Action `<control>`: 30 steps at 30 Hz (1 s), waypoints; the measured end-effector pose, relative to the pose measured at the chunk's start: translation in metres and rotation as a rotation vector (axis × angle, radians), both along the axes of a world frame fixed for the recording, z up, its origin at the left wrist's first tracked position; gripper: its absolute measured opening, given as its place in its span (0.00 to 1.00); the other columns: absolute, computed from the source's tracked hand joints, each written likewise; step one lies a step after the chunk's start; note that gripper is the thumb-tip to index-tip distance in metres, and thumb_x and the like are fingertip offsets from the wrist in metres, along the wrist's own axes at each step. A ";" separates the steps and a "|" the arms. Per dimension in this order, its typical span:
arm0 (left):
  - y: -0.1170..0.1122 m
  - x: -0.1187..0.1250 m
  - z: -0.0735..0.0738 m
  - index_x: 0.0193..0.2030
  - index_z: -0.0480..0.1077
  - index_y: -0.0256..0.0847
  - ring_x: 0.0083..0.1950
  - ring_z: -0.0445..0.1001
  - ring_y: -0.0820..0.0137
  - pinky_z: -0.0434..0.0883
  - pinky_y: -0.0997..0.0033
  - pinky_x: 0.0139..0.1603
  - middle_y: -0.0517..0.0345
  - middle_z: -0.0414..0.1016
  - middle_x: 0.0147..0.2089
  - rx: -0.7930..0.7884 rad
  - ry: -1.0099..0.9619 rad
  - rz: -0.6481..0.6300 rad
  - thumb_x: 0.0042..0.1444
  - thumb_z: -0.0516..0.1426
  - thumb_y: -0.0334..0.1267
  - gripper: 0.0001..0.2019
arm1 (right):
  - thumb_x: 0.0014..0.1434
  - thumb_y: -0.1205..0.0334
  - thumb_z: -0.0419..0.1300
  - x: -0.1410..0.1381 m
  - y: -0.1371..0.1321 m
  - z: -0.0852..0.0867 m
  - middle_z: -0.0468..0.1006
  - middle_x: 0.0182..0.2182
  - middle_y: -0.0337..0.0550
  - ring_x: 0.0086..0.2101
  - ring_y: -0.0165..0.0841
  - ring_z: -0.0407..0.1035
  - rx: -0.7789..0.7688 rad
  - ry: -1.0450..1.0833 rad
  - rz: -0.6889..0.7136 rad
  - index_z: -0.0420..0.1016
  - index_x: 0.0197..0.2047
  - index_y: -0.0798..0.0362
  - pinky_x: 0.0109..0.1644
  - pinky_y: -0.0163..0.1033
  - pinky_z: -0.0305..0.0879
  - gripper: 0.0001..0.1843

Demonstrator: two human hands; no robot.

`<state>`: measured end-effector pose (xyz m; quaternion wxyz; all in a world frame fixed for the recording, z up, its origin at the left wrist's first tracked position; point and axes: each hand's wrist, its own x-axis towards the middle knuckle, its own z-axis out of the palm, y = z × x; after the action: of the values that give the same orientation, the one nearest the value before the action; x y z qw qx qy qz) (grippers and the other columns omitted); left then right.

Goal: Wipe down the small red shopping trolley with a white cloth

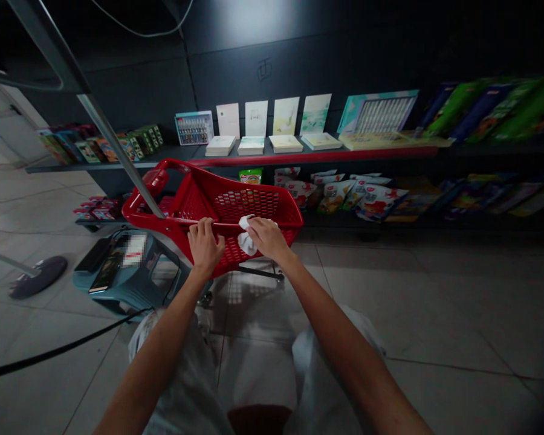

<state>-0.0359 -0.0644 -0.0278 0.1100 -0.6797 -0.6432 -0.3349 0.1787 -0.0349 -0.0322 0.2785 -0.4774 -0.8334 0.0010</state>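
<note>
A red plastic shopping basket (236, 202) on wheels stands on the tiled floor in front of me. My left hand (205, 244) grips its near rim, fingers curled over the edge. My right hand (266, 237) presses a white cloth (246, 241) against the same rim, just to the right of the left hand, with its fingers closed round the cloth. Both my forearms reach forward from the bottom of the view over my light trousers.
A teal plastic stool (131, 275) with phones on it stands left of the basket. A metal pole (104, 130) slants over the basket's left side. Dark shelves (326, 158) behind hold notebooks, boxes and snack packets. A round stand base (38, 276) and a black cable (49, 351) lie at left.
</note>
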 end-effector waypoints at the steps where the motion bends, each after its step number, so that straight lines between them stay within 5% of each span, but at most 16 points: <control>1: 0.000 -0.001 0.000 0.64 0.66 0.37 0.65 0.64 0.45 0.62 0.45 0.68 0.42 0.68 0.67 0.002 0.006 -0.007 0.59 0.57 0.36 0.25 | 0.76 0.55 0.47 0.003 -0.001 0.000 0.77 0.58 0.53 0.54 0.43 0.69 0.007 -0.022 -0.017 0.73 0.62 0.53 0.60 0.44 0.60 0.21; 22: 0.008 -0.009 -0.005 0.62 0.68 0.36 0.63 0.67 0.49 0.65 0.50 0.68 0.43 0.71 0.64 0.064 0.027 -0.150 0.60 0.56 0.32 0.22 | 0.72 0.61 0.52 0.094 -0.016 -0.012 0.77 0.55 0.55 0.55 0.44 0.70 -0.099 -0.118 -0.180 0.69 0.67 0.59 0.59 0.43 0.64 0.24; 30: 0.009 -0.008 -0.004 0.65 0.68 0.37 0.67 0.64 0.49 0.64 0.47 0.70 0.45 0.66 0.71 0.066 -0.027 -0.172 0.60 0.55 0.31 0.25 | 0.72 0.58 0.53 0.114 -0.026 -0.013 0.79 0.55 0.52 0.54 0.40 0.73 -0.172 -0.105 -0.196 0.71 0.64 0.55 0.56 0.38 0.66 0.21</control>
<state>-0.0440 -0.0553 -0.0319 0.0945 -0.7238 -0.5727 -0.3731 0.2931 -0.0613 -0.0454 0.1912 -0.5781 -0.7930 0.0201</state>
